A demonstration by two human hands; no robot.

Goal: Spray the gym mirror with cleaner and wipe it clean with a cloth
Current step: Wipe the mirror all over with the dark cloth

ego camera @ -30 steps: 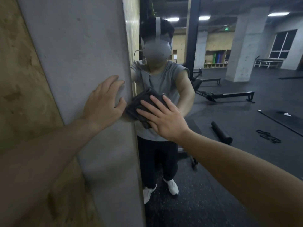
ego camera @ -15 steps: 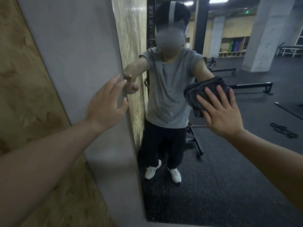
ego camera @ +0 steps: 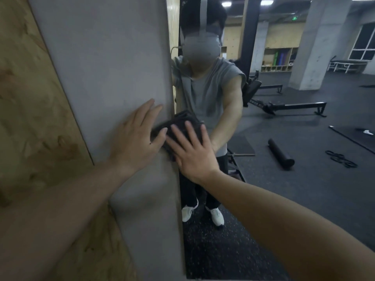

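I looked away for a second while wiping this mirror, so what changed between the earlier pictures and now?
The right hand slid the dark cloth leftward across the mirror, from out in the glass half a second ago back to its left edge, where it was a second ago. Its fingers stay flat, pressing the cloth on the glass. The left hand stayed flat on the grey pillar beside the mirror.

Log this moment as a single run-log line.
phase: wiping | right hand: flat on dark cloth against mirror, at its left edge | left hand: flat on grey wall | sprayer: unseen
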